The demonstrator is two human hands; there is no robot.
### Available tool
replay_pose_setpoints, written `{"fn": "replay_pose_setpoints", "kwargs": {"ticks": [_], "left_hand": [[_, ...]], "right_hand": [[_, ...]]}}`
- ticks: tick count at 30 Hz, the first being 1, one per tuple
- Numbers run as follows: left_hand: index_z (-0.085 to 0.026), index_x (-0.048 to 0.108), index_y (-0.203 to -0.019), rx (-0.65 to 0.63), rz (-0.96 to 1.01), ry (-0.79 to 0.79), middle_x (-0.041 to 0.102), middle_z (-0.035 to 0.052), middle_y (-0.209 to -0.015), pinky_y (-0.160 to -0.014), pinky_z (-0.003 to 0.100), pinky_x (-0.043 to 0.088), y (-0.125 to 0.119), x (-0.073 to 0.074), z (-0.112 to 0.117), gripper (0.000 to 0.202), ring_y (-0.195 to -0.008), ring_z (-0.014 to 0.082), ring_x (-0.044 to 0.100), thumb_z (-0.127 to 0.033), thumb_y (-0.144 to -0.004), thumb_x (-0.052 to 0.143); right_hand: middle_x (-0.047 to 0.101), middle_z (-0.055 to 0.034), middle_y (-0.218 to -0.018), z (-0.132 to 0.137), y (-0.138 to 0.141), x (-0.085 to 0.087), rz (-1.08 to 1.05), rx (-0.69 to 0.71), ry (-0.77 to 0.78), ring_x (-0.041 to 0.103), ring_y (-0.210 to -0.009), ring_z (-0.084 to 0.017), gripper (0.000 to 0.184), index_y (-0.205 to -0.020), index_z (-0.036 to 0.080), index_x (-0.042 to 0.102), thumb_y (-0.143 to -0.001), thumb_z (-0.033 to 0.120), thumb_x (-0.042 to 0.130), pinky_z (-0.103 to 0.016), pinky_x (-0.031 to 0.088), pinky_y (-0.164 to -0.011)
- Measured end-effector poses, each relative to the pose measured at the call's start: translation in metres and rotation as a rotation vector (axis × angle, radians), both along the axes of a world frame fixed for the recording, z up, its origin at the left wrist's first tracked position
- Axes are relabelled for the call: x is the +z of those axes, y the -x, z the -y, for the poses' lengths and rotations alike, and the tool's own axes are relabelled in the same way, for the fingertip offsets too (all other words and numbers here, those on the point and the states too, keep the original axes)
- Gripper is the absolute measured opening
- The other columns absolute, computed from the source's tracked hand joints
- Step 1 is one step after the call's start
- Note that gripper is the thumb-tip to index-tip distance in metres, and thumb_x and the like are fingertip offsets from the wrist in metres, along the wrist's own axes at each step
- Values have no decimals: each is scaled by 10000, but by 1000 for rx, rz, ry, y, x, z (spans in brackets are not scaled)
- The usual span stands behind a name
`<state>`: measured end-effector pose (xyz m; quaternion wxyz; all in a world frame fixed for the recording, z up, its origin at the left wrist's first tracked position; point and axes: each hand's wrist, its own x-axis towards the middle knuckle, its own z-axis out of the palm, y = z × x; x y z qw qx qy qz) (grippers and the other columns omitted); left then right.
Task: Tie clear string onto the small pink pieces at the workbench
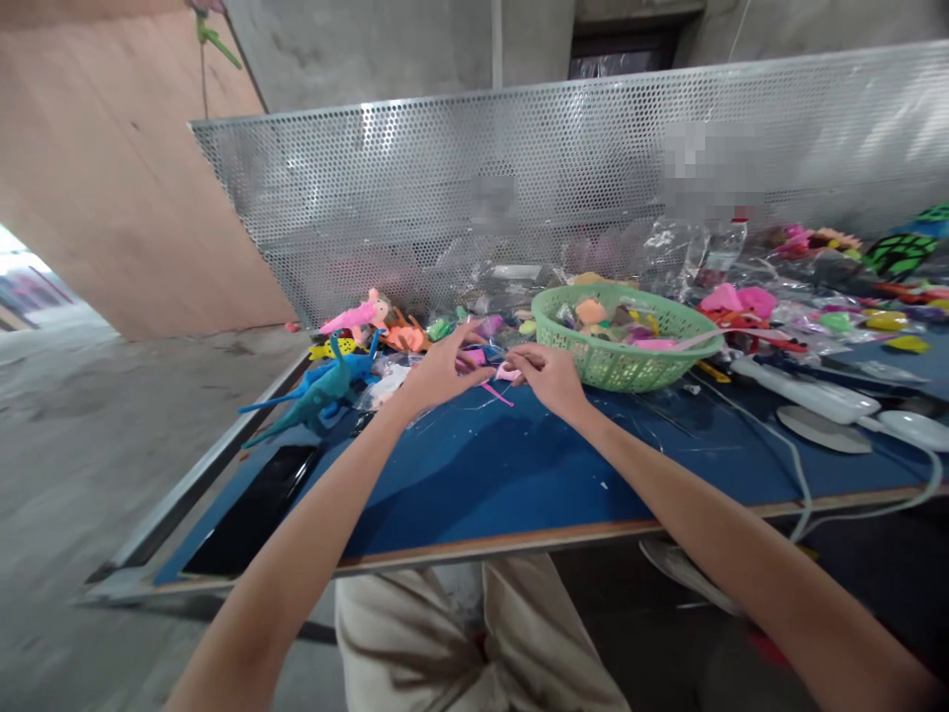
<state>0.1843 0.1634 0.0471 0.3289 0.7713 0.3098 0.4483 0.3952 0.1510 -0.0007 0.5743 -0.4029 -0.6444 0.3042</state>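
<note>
Over the far part of the blue tabletop [474, 475], my right hand [549, 376] pinches a small pale pink piece [507, 373] between thumb and fingertips; its exact kind is too small to make out. Just left of it, my left hand [445, 371] has its fingers stretched forward and the thumb apart, close to the pink piece. A thin bright pink strip [498, 395] lies below the fingertips. Beside my right hand stands a green plastic basket [630, 366] holding mixed coloured pieces. Left of my left hand are a teal long-necked dinosaur toy [326, 391] and blue toys behind it.
A black phone-like slab [256, 509] lies at the left table corner. On the right are a white corded tool [808, 391], loose toy parts and clear bags. A perforated metal panel [445, 178] closes the back. A red-capped bottle [727, 252] stands behind the basket.
</note>
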Motion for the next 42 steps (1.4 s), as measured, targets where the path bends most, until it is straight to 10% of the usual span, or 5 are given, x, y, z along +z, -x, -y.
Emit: {"fn": "replay_pose_setpoints", "kwargs": {"ticks": [9,16,20,42], "left_hand": [[-222,728,-1146,37,-35,-23,710,99,-1109,-379,196,374,4,-10,12,263,-523,108,620,-267,-907,628],[-250,729,-1182,184,-377,-602,700,87,-1229,-987,428,498,9,-8,11,279,-1137,271,648,-257,-925,620],[-197,644,-1286,233,-632,-860,712,113,-1173,-969,446,497,1,-16,10,337,-1093,263,652,-316,-985,549],[-207,750,-1045,305,-332,-471,769,46,-941,-774,284,507,-5,-27,9,164,-804,161,675,-257,-939,635]], "right_hand": [[780,-48,-861,10,6,2,134,-11,-57,644,-511,-175,253,-922,253,745,-931,468,611,-337,531,-561],[781,-54,-810,13,10,3,171,-5,-110,709,-649,-208,278,-929,216,764,-930,455,621,-323,549,-621],[778,-49,-799,14,12,4,185,-6,-139,732,-706,-219,259,-945,204,762,-935,418,617,-333,564,-673],[779,-84,-988,8,5,6,-102,194,136,720,-917,-230,320,-1086,211,709,-810,364,763,-379,546,-842]]}}
